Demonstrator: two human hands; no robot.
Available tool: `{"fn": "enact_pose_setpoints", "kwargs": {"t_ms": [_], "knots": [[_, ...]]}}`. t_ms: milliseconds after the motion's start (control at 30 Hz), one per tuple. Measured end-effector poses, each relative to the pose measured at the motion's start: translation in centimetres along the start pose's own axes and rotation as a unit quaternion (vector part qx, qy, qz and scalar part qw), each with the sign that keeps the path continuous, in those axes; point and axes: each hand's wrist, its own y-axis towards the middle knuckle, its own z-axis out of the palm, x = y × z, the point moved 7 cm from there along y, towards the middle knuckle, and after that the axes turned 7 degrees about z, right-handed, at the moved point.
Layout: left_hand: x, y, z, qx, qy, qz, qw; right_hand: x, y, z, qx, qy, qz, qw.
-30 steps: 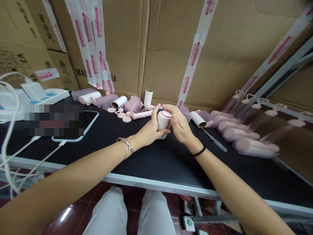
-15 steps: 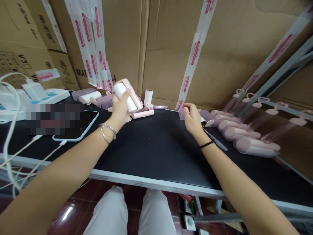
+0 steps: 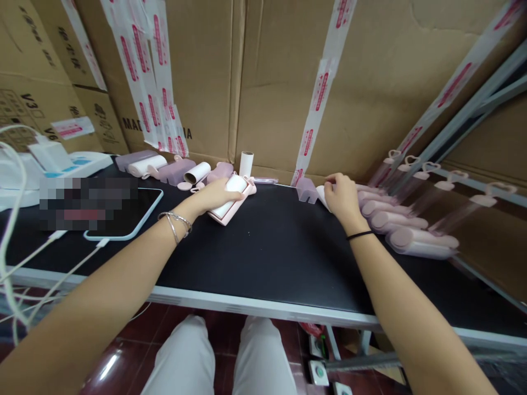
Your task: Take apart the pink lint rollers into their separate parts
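Light trousers (image 3: 185,356) show at six o'clock, below the front edge of the black surface (image 3: 272,269). At ten o'clock a phone (image 3: 140,211) with a pale blue rim lies on it, cables plugged into its near edge. At two o'clock lie several pink rollers (image 3: 424,241), side by side.

Just short of twelve, the left hand (image 3: 209,197) is closed around a pink-framed white roller (image 3: 224,210), tilted, low over the surface; whether it touches is unclear. At one o'clock the right hand (image 3: 342,197), fingers bent, is over a white roll (image 3: 322,197); I cannot tell whether it grips it. A mauve cover (image 3: 307,190) sits just left of that roll.

Farther back, at eleven, a hollow tube (image 3: 197,173) lies among more covers (image 3: 177,171), with a pink disc (image 3: 184,186) in front. At twelve a white tube (image 3: 246,164) stands upright before the taped cardboard (image 3: 272,99).
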Motion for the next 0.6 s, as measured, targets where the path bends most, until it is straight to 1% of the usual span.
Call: {"fn": "enact_pose_setpoints", "kwargs": {"t_ms": [67, 133, 167, 233, 267, 300, 333, 367, 400, 433, 500, 567, 600], "knots": [[-0.3, -0.3, 0.3, 0.024, 0.014, 0.001, 1.0, -0.5, 0.0, -0.1, 0.001, -0.005, 0.0, 1.0], [-0.6, -0.7, 0.8, 0.054, 0.012, -0.004, 0.998, -0.1, -0.4, 0.3, 0.013, -0.004, -0.018, 1.0], [-0.7, -0.9, 1.2, 0.073, 0.004, -0.007, 0.997, 0.6, -0.6, 0.6, 0.022, -0.001, -0.034, 0.999], [-1.2, -1.3, 2.1, 0.117, -0.016, -0.004, 0.993, 2.8, -1.1, 1.0, 0.046, 0.009, -0.078, 0.996], [-1.5, -1.4, 2.2, 0.125, -0.038, 0.001, 0.991, 4.1, -1.3, 1.3, 0.06, 0.015, -0.104, 0.993], [-1.7, -1.3, 2.0, 0.113, -0.07, 0.008, 0.991, 5.7, -1.5, 1.6, 0.076, 0.022, -0.129, 0.988], [-2.0, -1.0, 1.4, 0.084, -0.104, 0.017, 0.991, 7.2, -1.6, 1.9, 0.094, 0.028, -0.153, 0.983], [-2.0, -0.7, 0.5, 0.037, -0.145, 0.024, 0.988, 8.8, -1.7, 2.4, 0.115, 0.034, -0.175, 0.977], [-1.9, -0.4, -0.8, -0.022, -0.194, 0.03, 0.98, 10.3, -1.7, 3.1, 0.137, 0.04, -0.193, 0.971], [-1.5, -0.1, -2.1, -0.085, -0.248, 0.034, 0.964, 11.6, -1.6, 3.9, 0.16, 0.043, -0.207, 0.964], [-0.2, 0.2, -4.5, -0.197, -0.34, 0.03, 0.919, 13.6, -1.3, 5.9, 0.205, 0.047, -0.217, 0.953], [1.7, 0.2, -5.8, -0.284, -0.399, 0.004, 0.872, 14.7, -0.8, 8.1, 0.245, 0.042, -0.198, 0.948], [2.5, 0.2, -5.9, -0.307, -0.405, -0.011, 0.861, 15.0, -0.6, 9.3, 0.263, 0.038, -0.182, 0.947]]}}
